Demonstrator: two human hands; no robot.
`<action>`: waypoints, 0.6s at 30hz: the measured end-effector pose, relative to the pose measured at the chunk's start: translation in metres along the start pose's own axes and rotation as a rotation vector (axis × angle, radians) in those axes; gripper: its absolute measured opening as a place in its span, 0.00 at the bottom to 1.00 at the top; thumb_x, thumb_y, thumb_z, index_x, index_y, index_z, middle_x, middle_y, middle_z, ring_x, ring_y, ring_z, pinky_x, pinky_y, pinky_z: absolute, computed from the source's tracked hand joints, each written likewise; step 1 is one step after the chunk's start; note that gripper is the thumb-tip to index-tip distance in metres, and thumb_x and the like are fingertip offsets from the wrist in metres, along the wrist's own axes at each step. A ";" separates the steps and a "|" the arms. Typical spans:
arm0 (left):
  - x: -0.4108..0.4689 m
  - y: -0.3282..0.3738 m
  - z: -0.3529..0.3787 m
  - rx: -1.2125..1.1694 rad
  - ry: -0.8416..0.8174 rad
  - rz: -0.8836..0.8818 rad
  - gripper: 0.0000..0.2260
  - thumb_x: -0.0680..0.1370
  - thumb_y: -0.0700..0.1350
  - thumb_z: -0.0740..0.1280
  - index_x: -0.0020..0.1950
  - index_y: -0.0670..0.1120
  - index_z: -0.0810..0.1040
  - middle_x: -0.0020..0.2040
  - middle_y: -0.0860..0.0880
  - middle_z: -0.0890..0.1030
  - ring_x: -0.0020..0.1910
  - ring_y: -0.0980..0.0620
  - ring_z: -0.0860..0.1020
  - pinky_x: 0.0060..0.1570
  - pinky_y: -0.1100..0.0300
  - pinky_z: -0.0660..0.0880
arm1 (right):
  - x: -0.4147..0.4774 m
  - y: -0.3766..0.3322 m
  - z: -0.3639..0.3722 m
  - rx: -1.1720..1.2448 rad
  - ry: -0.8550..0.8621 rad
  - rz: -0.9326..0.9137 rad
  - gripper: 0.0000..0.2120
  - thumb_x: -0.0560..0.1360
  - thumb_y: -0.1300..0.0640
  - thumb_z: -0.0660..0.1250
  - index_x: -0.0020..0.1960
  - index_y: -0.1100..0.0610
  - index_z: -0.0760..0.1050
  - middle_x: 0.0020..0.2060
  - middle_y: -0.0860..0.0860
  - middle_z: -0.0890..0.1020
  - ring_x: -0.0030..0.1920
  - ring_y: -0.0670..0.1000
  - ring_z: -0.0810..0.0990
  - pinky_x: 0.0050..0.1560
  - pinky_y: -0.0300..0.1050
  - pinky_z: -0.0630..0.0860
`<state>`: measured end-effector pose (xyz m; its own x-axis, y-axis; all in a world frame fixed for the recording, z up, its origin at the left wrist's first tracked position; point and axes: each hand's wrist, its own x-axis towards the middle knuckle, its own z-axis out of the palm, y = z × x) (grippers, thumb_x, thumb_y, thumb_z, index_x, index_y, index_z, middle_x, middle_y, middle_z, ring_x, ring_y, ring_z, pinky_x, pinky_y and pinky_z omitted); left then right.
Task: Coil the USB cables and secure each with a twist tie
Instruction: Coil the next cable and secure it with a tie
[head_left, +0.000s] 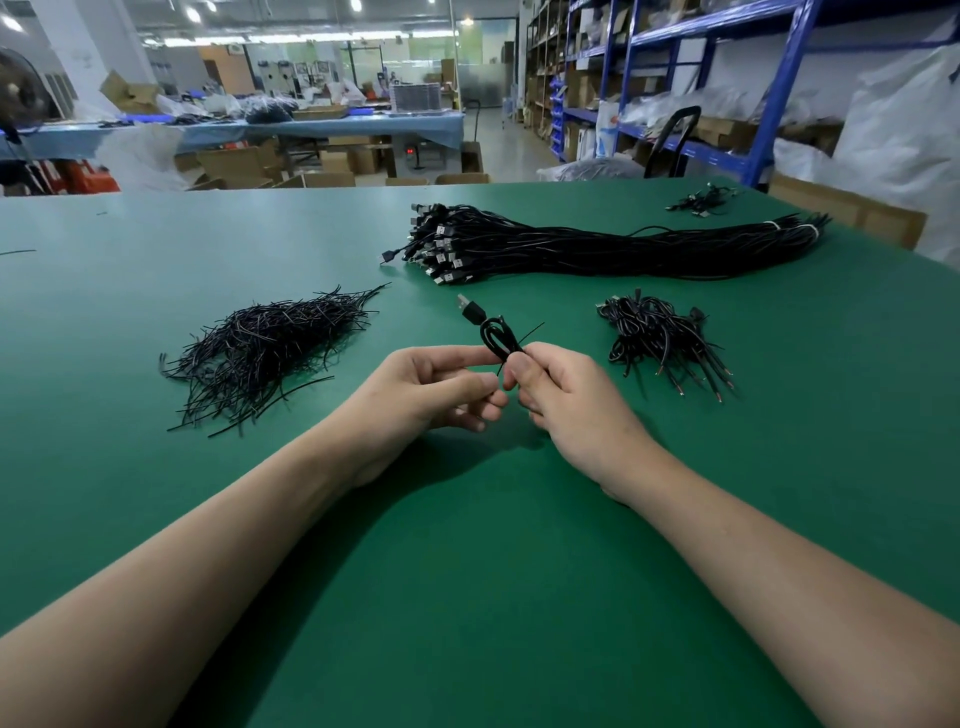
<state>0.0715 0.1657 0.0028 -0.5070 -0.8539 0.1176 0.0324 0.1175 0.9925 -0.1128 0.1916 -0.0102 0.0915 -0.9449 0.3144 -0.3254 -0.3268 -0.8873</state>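
We hold one small coil of black USB cable (497, 338) just above the green table mat (467, 571), between both hands and near the table's middle. Our right hand (566, 400) has its thumb and curled fingers closed round the coil's near end. Our left hand (441, 389) meets it from the other side, forefinger and thumb pinching at the thin black twist tie (534, 329) where it crosses the coil. How much cable that pinch also catches, we cannot tell.

The coil's long axis runs from the grip away from us and slightly left, ending in the silver-tipped USB plug (469, 309). The tie lies across that axis. One free end sticks out up and to the right, just past our right fingers, and a short stub shows between the two thumbs. We judge the twisting turns on this crossing, with the right hand nearer the long end.

The loose heap of black twist ties (265, 348) lies to the left. The long bundle of uncoiled black cables (597, 249) lies beyond, and the small pile of tied coils (654, 338) lies to the right.
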 end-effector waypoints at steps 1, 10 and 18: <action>0.000 0.001 0.000 -0.022 -0.012 -0.009 0.16 0.75 0.43 0.70 0.62 0.44 0.81 0.43 0.46 0.85 0.38 0.54 0.82 0.43 0.63 0.80 | 0.000 0.000 0.000 0.012 0.000 0.001 0.15 0.85 0.53 0.58 0.43 0.56 0.74 0.24 0.41 0.66 0.28 0.45 0.62 0.31 0.45 0.61; -0.003 0.005 -0.003 -0.198 -0.099 -0.030 0.15 0.76 0.41 0.68 0.63 0.45 0.81 0.46 0.45 0.86 0.42 0.53 0.84 0.46 0.61 0.81 | 0.000 -0.003 -0.001 0.126 -0.021 0.016 0.15 0.85 0.51 0.58 0.43 0.55 0.75 0.27 0.42 0.67 0.30 0.44 0.65 0.33 0.38 0.65; -0.006 0.006 -0.003 -0.035 -0.015 0.044 0.12 0.72 0.48 0.74 0.55 0.55 0.87 0.44 0.49 0.86 0.41 0.56 0.81 0.39 0.65 0.76 | -0.005 -0.010 0.001 0.310 -0.083 0.018 0.15 0.85 0.52 0.58 0.44 0.56 0.75 0.29 0.46 0.66 0.29 0.42 0.63 0.29 0.32 0.64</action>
<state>0.0772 0.1697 0.0086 -0.5171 -0.8406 0.1612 0.0849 0.1371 0.9869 -0.1091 0.1991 -0.0034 0.1687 -0.9450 0.2802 -0.0262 -0.2884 -0.9571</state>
